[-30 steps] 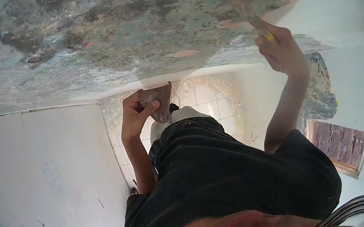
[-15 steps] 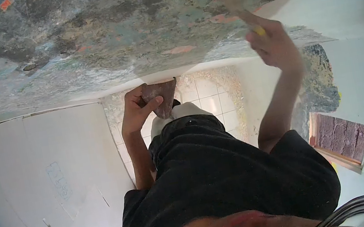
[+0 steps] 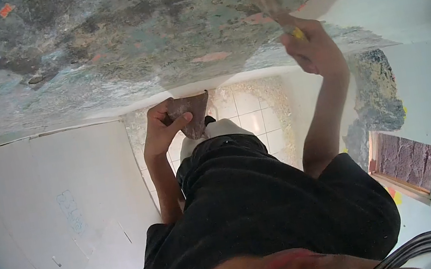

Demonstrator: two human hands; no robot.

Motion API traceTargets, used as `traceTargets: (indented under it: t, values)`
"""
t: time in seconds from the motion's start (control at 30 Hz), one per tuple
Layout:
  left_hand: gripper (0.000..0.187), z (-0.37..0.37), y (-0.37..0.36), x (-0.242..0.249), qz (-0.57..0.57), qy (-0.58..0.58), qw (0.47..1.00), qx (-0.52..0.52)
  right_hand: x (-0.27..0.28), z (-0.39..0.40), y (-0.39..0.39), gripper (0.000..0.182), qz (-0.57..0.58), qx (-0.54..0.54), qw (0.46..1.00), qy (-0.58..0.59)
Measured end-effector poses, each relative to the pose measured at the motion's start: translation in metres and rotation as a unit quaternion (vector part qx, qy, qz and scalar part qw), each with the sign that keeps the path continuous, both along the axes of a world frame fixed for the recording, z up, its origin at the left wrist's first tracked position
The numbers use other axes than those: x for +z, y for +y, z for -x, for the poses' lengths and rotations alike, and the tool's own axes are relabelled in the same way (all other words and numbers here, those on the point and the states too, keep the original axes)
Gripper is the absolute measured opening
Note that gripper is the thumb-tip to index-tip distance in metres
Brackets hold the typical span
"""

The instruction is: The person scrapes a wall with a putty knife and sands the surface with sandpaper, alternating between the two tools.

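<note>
My right hand [image 3: 318,48] is wrapped round a scraper with a yellow handle [image 3: 298,34]. Its blurred blade [image 3: 266,3] lies over the rough, stripped patch [image 3: 151,25] of the wall in front of me. Lower down, at waist height, my left hand [image 3: 157,128] grips a curved brown sheet [image 3: 190,113], dusty and smeared with pale marks. The thumb presses on its face while the fingers go behind it and are partly hidden. The sheet's upper edge is close to the foot of the wall in this view.
A white panel [image 3: 60,194] with pencil marks stands on the left. Pale debris lines the edges of the tiled floor [image 3: 247,105]. On the right wall are a bare dark patch [image 3: 378,90] and a framed opening [image 3: 409,162]. Patches of orange [image 3: 212,57] show on the stripped wall.
My right hand has shifted slightly left with the scraper, whose blade has moved left across the stripped patch. My left hand keeps the brown sheet in nearly the same place.
</note>
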State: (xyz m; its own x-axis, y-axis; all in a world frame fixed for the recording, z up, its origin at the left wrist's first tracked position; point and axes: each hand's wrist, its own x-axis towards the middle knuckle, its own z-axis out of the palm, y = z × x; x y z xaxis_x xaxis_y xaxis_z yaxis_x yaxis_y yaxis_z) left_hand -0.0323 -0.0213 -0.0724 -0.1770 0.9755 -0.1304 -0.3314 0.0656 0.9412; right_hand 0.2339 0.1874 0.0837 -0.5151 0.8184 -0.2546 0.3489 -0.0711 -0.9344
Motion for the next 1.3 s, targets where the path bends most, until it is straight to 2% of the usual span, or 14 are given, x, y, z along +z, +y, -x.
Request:
traceTargets:
  t: [0.07,0.17,0.27,0.43,0.53,0.67,0.77,0.87,0.97,1.07,1.1,1.13,1.3]
  values:
    - [0.022,0.001,0.002,0.000,0.009,-0.011,1.000,-0.014,-0.012,0.005,0.008,0.051,0.028,0.041,0.998,0.028]
    - [0.022,0.008,-0.004,-0.004,0.017,0.039,0.999,-0.029,-0.010,-0.003,0.001,0.050,0.003,0.003,0.999,0.044]
    - [0.022,0.005,-0.004,0.004,0.015,0.005,1.000,-0.008,-0.019,0.002,0.005,0.052,0.003,0.014,0.999,0.041]
    - [0.022,-0.001,-0.003,0.005,0.004,0.010,1.000,-0.006,-0.011,-0.003,-0.002,0.053,0.011,-0.012,0.999,0.036]
    - [0.021,-0.005,-0.004,0.001,0.020,0.002,1.000,-0.008,-0.018,0.005,0.000,0.055,0.014,0.021,0.997,0.073]
    - [0.020,-0.008,0.002,0.009,0.009,0.020,1.000,-0.015,-0.014,-0.005,-0.005,0.054,0.013,-0.034,0.998,0.048]
    - [0.020,-0.005,0.002,-0.004,0.027,0.013,0.999,-0.022,-0.029,0.003,0.007,0.054,0.028,0.033,0.997,0.060]
    - [0.021,-0.006,0.002,0.003,0.009,0.027,1.000,-0.014,-0.020,0.000,-0.004,0.053,-0.031,0.000,0.999,0.019]
    - [0.021,-0.004,-0.002,0.004,0.018,0.003,1.000,-0.012,-0.020,0.009,0.002,0.050,-0.018,0.034,0.999,-0.006]
    - [0.020,-0.005,0.000,-0.001,0.026,0.012,1.000,-0.012,-0.025,0.020,0.000,0.049,-0.018,0.055,0.998,0.035]
    - [0.020,-0.003,0.000,0.003,0.023,0.019,0.999,-0.016,-0.025,0.012,0.004,0.053,-0.034,0.057,0.997,-0.034]
    - [0.020,-0.002,-0.003,0.009,0.020,0.025,0.999,-0.016,-0.018,0.003,0.004,0.055,-0.023,0.057,0.998,0.016]
    - [0.022,-0.002,-0.008,-0.001,0.025,0.006,1.000,0.003,-0.023,0.012,-0.003,0.052,0.000,0.011,0.998,0.061]
